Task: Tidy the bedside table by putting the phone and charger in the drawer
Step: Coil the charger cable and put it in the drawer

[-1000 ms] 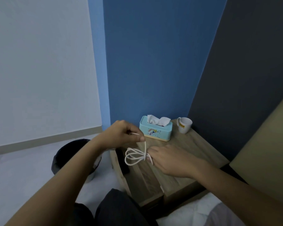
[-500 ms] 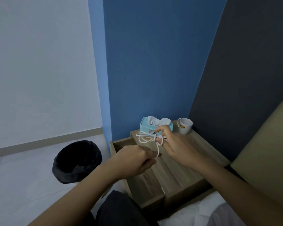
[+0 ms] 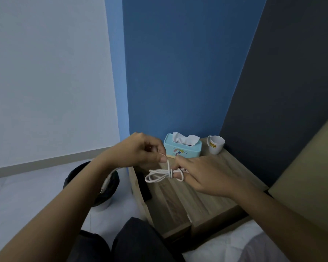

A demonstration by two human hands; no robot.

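Both my hands hold a white charger cable (image 3: 160, 175) above the wooden bedside table (image 3: 212, 188). My right hand (image 3: 203, 175) grips the coiled loops, which have a strand wound around their middle. My left hand (image 3: 138, 150) pinches the free strand between thumb and forefinger just above the coil. The cable's plug end (image 3: 105, 185) dangles below my left wrist. The drawer (image 3: 138, 186) stands pulled out at the table's left side. A dark flat object (image 3: 145, 186) lies inside it, possibly the phone; I cannot tell for sure.
A light blue tissue box (image 3: 182, 148) and a white mug (image 3: 216, 144) stand at the back of the table. A black waste bin (image 3: 102, 186) sits on the floor to the left. A bed edge with white sheet (image 3: 235, 244) lies at the lower right.
My left hand has risen from below the coil to above it, carrying the free strand around the bundle. My right hand has lowered slightly with the coil.
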